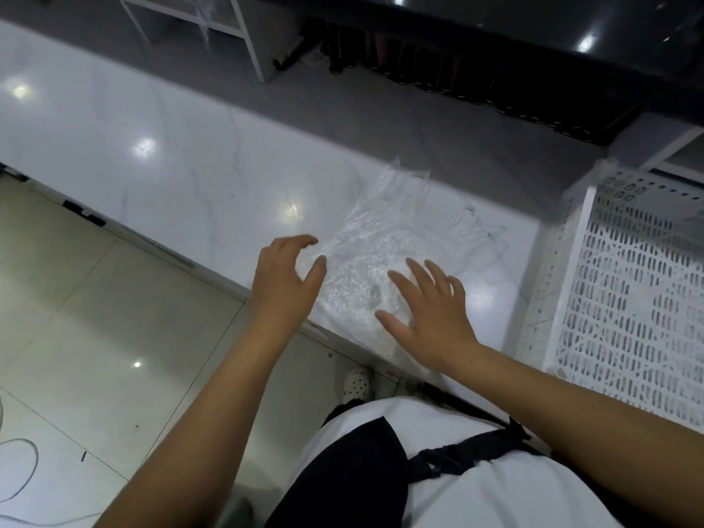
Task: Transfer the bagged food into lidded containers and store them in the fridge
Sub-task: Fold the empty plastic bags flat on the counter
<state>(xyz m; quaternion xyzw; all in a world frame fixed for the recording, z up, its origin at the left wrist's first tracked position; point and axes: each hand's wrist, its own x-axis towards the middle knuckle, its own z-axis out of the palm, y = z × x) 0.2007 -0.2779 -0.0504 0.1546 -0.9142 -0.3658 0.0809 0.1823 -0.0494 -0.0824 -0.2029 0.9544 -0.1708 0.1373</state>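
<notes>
Right now, bag: a clear crumpled plastic bag (384, 253) lies flat near the front edge of the white counter (171, 158).
Left hand (284, 280): open, fingers curled, at the bag's left edge, gripping nothing.
Right hand (428, 314): open, fingers spread over the bag.
Beside: a white perforated basket (628, 299) stands to the right.

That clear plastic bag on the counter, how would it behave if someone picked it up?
The plastic bag looks thin and crinkled, so it would probably go floppy. It lies nearly flat, so likely very light. On the glossy counter it may slide when pushed.
</notes>
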